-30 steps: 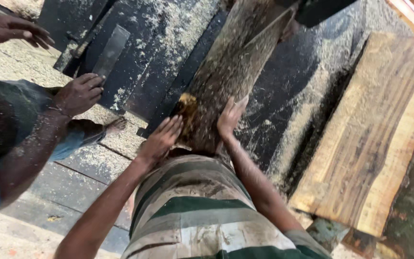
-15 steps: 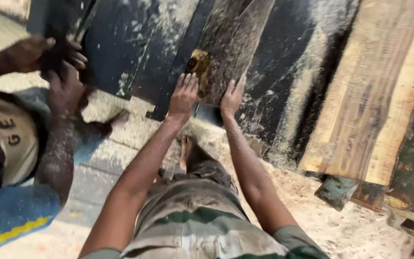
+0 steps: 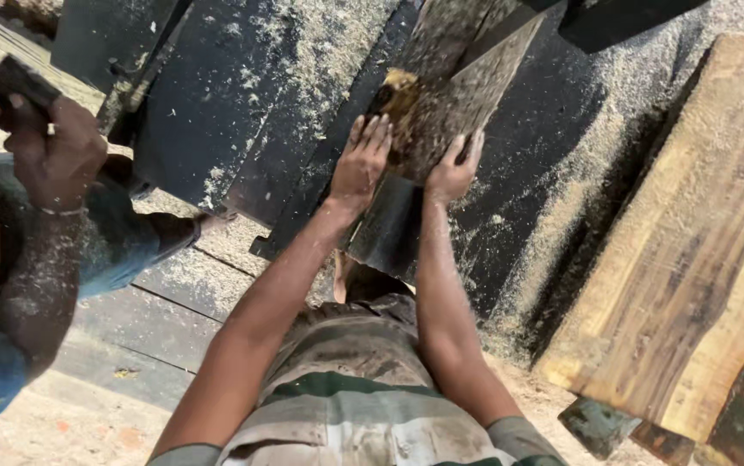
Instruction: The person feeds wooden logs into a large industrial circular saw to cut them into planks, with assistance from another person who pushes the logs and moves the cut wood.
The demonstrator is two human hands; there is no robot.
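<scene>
Head view showed left hand and right hand pressed flat, fingers open, against the near end of the rough sawdust-covered brown log, which lay on the dark metal surface not yet fully advanced.

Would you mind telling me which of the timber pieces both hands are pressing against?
The dark, sawdust-covered log at top centre: the left hand and right hand rest flat on its near end. The pale sawn slab at right lies untouched.

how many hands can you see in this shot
3. The person's left hand and right hand press on the end of the log. A co-worker's hand is at the left edge; another may be hidden there.
</scene>
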